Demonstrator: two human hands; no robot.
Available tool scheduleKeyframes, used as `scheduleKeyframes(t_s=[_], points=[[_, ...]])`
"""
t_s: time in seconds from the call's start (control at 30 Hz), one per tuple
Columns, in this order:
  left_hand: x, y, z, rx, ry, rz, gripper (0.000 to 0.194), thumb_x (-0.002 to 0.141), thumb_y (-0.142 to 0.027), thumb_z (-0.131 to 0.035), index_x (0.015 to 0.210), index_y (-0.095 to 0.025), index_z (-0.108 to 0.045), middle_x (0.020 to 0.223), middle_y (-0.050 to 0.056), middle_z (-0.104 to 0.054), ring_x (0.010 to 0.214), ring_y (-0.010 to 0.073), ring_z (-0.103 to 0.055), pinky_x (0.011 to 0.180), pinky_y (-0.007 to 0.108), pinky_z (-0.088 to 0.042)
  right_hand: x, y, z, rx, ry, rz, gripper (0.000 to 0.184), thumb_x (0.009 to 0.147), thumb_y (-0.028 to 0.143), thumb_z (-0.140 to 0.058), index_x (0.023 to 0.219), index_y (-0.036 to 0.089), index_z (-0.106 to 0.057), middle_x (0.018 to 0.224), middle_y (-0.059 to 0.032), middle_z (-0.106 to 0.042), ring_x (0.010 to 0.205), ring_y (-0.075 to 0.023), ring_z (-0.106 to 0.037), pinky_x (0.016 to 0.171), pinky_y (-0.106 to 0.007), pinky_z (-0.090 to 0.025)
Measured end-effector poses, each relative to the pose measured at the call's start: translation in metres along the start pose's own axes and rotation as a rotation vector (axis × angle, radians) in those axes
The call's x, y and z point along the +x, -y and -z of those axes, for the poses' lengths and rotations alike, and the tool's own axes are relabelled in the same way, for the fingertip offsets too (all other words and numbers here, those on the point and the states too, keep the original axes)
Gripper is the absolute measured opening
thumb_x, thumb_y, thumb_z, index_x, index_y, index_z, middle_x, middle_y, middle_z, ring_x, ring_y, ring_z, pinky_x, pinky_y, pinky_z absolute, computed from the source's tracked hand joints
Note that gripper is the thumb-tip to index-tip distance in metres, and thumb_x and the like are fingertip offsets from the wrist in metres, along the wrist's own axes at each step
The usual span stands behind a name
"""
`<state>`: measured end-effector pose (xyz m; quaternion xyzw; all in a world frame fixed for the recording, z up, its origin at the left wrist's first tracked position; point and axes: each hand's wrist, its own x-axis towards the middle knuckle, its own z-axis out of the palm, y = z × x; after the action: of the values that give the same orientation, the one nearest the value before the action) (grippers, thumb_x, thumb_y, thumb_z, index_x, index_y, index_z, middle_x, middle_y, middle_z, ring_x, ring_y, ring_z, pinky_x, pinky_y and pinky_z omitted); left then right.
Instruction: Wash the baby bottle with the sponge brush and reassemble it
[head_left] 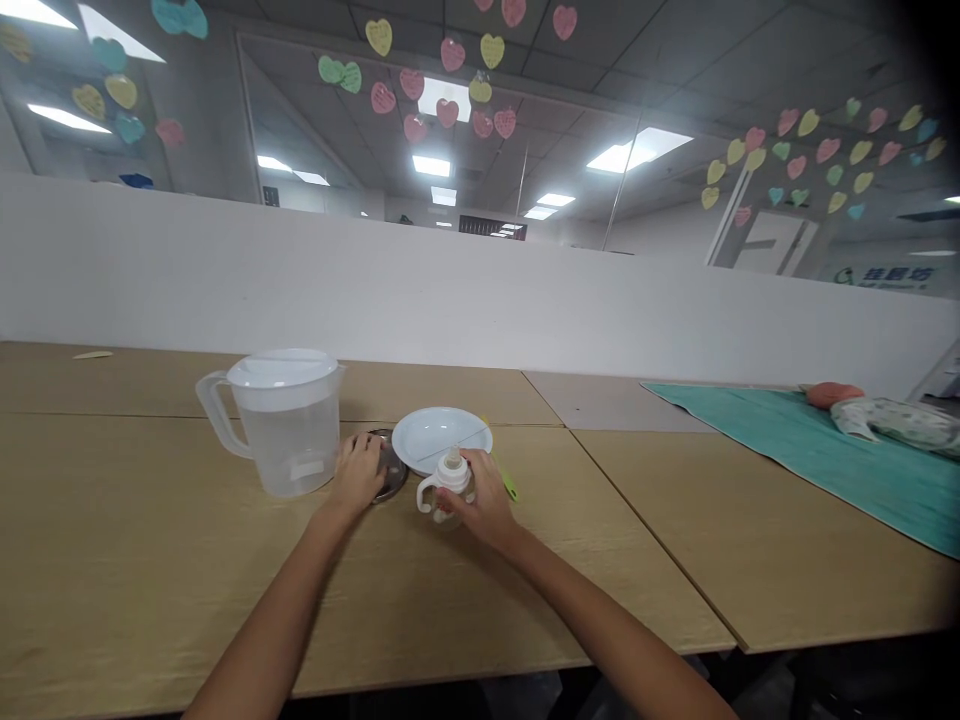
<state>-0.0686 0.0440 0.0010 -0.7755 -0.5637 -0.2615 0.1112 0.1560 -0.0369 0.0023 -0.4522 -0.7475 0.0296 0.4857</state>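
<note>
My right hand (487,498) is closed around a baby bottle (453,472) with a white collar, a pale teat and white side handles. The bottle stands upright over the table, and its lower part is partly behind my fingers. My left hand (360,472) grips the left rim of a dark, shiny round metal dish (393,470), its fingers curled at the edge. Just behind the bottle sits a shallow white bowl (431,440). A thin green handle (510,486) sticks out to the right of my right hand; its other end is hidden.
Left of my left hand stands a clear lidded pitcher (292,435) with a handle. A teal cloth (795,440) covers the right side, with an orange object (832,394) and patterned fabric (900,420) on it. A low white wall (450,290) borders the wooden table (187,580).
</note>
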Motion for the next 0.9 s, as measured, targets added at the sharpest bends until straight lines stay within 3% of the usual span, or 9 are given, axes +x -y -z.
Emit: scheduleKeyframes(t_s=[0.07, 0.13, 0.27, 0.33, 0.4, 0.47, 0.53, 0.77, 0.9], points=[[0.001, -0.007, 0.008, -0.023, 0.014, 0.014, 0.027, 0.07, -0.011, -0.046, 0.095, -0.015, -0.053, 0.098, 0.01, -0.054, 0.096, 0.0247, -0.05, 0.083, 0.037, -0.041, 0.0, 0.0, -0.001, 0.011, -0.001, 0.001, 0.05, 0.078, 0.051, -0.055, 0.116, 0.018, -0.047, 0.11, -0.0095, -0.055, 0.103, -0.0227, -0.048, 0.09, -0.036, -0.036], [0.001, -0.016, 0.022, -0.057, -0.056, 0.049, 0.027, 0.069, -0.009, -0.046, 0.095, -0.016, -0.051, 0.095, 0.009, -0.054, 0.092, 0.0231, -0.051, 0.08, 0.034, -0.042, -0.001, -0.001, -0.002, 0.019, -0.016, -0.009, 0.054, 0.077, 0.05, -0.057, 0.119, 0.018, -0.045, 0.113, -0.0106, -0.054, 0.106, -0.0234, -0.048, 0.091, -0.037, -0.037], [-0.003, -0.046, 0.062, -0.166, -0.551, 0.162, 0.029, 0.075, -0.02, -0.051, 0.104, -0.016, -0.049, 0.102, 0.01, -0.053, 0.102, 0.0265, -0.048, 0.089, 0.04, -0.04, 0.0, -0.005, -0.003, 0.054, -0.092, -0.049, 0.065, 0.075, 0.048, -0.059, 0.127, 0.016, -0.037, 0.117, -0.0132, -0.05, 0.107, -0.0242, -0.047, 0.091, -0.039, -0.038], [-0.007, -0.066, 0.076, -0.311, -0.628, 0.002, 0.033, 0.075, -0.02, -0.052, 0.108, -0.017, -0.047, 0.107, 0.008, -0.053, 0.105, 0.0242, -0.049, 0.093, 0.039, -0.04, 0.001, -0.007, -0.003, 0.09, -0.141, -0.037, 0.067, 0.077, 0.047, -0.057, 0.13, 0.015, -0.032, 0.12, -0.0136, -0.048, 0.108, -0.0237, -0.047, 0.092, -0.04, -0.039], [-0.01, -0.085, 0.079, -0.424, -0.571, -0.249, 0.035, 0.076, -0.02, -0.053, 0.111, -0.019, -0.046, 0.111, 0.008, -0.054, 0.107, 0.0223, -0.05, 0.093, 0.037, -0.041, 0.001, -0.008, -0.003, 0.126, -0.179, -0.005, 0.069, 0.079, 0.045, -0.055, 0.134, 0.016, -0.026, 0.124, -0.0139, -0.045, 0.11, -0.0231, -0.047, 0.094, -0.041, -0.039], [-0.013, -0.099, 0.073, -0.475, -0.437, -0.465, 0.037, 0.079, -0.019, -0.049, 0.116, -0.019, -0.045, 0.117, 0.009, -0.054, 0.112, 0.0216, -0.049, 0.095, 0.037, -0.041, 0.001, -0.009, -0.002, 0.149, -0.194, 0.029, 0.071, 0.08, 0.042, -0.054, 0.137, 0.016, -0.019, 0.129, -0.014, -0.043, 0.114, -0.0227, -0.046, 0.096, -0.04, -0.038], [-0.017, -0.106, 0.06, -0.471, -0.32, -0.57, 0.04, 0.082, -0.018, -0.043, 0.122, -0.018, -0.043, 0.121, 0.011, -0.052, 0.118, 0.022, -0.045, 0.098, 0.039, -0.039, 0.001, -0.01, -0.003, 0.141, -0.178, 0.058, 0.07, 0.082, 0.039, -0.051, 0.139, 0.017, -0.016, 0.132, -0.0135, -0.041, 0.117, -0.0228, -0.044, 0.098, -0.04, -0.037], [-0.026, -0.095, 0.018, -0.577, -0.269, -0.442, 0.04, 0.086, -0.022, -0.039, 0.126, -0.017, -0.041, 0.137, 0.014, -0.038, 0.126, 0.0246, -0.037, 0.102, 0.043, -0.035, 0.001, -0.013, -0.004, 0.06, -0.099, 0.141, 0.055, 0.085, 0.036, -0.047, 0.136, 0.02, -0.032, 0.121, -0.0088, -0.054, 0.112, -0.0206, -0.049, 0.094, -0.036, -0.041], [-0.028, -0.093, 0.002, -0.635, -0.257, -0.431, 0.04, 0.089, -0.022, -0.034, 0.129, -0.019, -0.038, 0.133, 0.012, -0.044, 0.124, 0.0221, -0.039, 0.101, 0.041, -0.035, -0.001, -0.012, -0.006, 0.04, -0.12, 0.117, 0.056, 0.084, 0.037, -0.049, 0.134, 0.018, -0.034, 0.122, -0.0104, -0.054, 0.112, -0.0212, -0.049, 0.094, -0.037, -0.041]])
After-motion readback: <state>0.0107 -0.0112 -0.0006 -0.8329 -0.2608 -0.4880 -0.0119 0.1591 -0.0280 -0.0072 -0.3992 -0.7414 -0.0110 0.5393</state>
